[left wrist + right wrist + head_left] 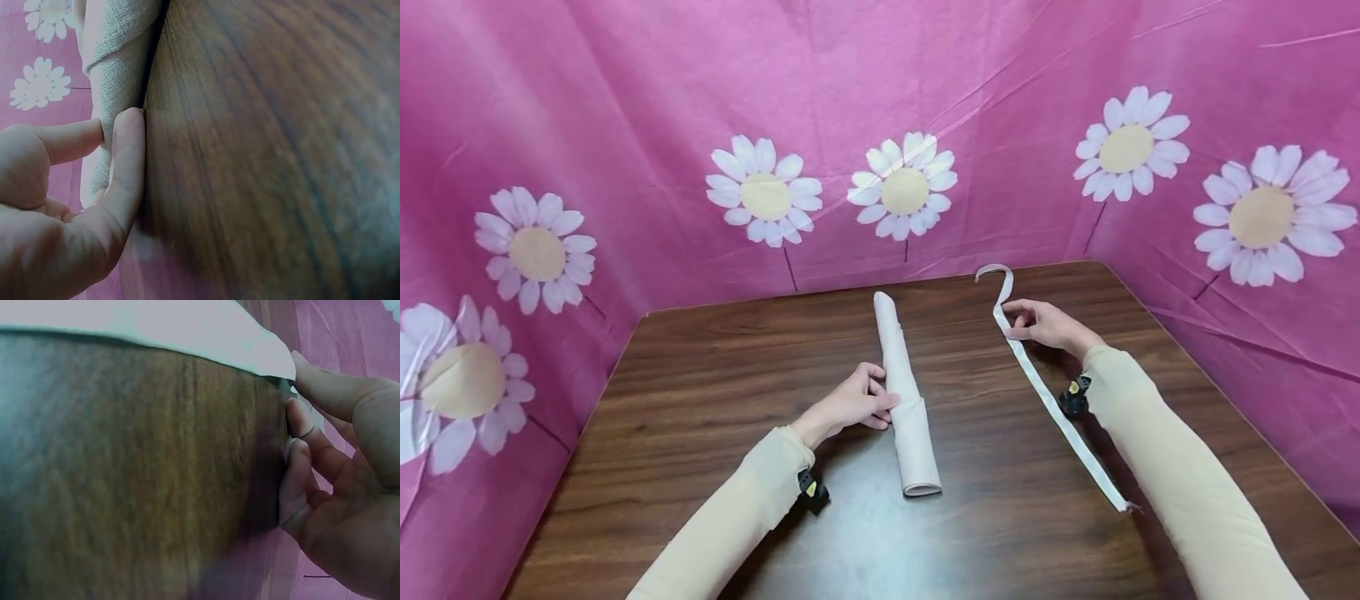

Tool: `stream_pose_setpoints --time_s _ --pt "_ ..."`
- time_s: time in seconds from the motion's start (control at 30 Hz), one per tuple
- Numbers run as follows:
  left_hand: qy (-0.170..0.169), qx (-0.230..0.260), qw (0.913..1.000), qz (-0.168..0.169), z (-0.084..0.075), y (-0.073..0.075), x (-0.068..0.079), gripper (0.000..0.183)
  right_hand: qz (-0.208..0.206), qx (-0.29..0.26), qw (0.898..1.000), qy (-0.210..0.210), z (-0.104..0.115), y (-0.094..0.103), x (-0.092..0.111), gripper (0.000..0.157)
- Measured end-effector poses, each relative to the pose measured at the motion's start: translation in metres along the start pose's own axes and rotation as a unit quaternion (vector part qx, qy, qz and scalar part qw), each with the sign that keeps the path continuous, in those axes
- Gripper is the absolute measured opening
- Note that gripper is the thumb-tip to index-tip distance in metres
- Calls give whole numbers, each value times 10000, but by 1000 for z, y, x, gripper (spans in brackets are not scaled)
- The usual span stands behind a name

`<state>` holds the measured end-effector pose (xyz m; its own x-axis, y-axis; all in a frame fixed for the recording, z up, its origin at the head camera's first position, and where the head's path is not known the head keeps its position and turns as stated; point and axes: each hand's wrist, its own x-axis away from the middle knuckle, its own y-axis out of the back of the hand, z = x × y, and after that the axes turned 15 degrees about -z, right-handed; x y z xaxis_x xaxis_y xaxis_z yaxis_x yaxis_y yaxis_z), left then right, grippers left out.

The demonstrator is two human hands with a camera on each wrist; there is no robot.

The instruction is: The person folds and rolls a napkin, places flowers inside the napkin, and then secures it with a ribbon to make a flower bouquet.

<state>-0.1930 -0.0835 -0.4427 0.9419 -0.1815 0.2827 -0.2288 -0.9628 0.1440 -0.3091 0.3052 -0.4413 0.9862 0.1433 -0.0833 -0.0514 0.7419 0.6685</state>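
Observation:
A rolled-up beige cloth (904,375) of woven fabric lies lengthwise on the wooden table. My left hand (857,398) holds its left side, and in the left wrist view the thumb and fingers (128,147) press against the weave. To the right lies a long white ribbon (1060,412), curled at its far end and frayed at the near one. Near that curl my right hand (1041,323) pinches the ribbon's edge. In the right wrist view the thumb (325,390) meets the white strip (187,331), with the other fingers bent below it.
The brown wooden table (737,358) ends at the back against a pink curtain (647,100) printed with white daisies, which also hangs at both sides. Small black devices (1075,398) sit on both wrists over the cream sleeves (1180,467).

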Motion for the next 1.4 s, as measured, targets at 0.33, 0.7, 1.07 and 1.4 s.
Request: stream_pose_setpoints --time_s 0.33,0.7,1.07,1.4 --pt "-25 -12 10000 -50 -4 3 1 52 149 17 9989 436 4 1 -4 62" --pt "-14 14 10000 -5 -1 2 1 49 43 399 9971 651 -2 -5 -6 39" --pt "-1 -9 10000 32 0 1 2 48 -98 169 9971 733 -7 -8 -4 12" --pt "9 29 10000 44 0 2 -2 50 -116 202 9959 876 -1 -6 -6 6"
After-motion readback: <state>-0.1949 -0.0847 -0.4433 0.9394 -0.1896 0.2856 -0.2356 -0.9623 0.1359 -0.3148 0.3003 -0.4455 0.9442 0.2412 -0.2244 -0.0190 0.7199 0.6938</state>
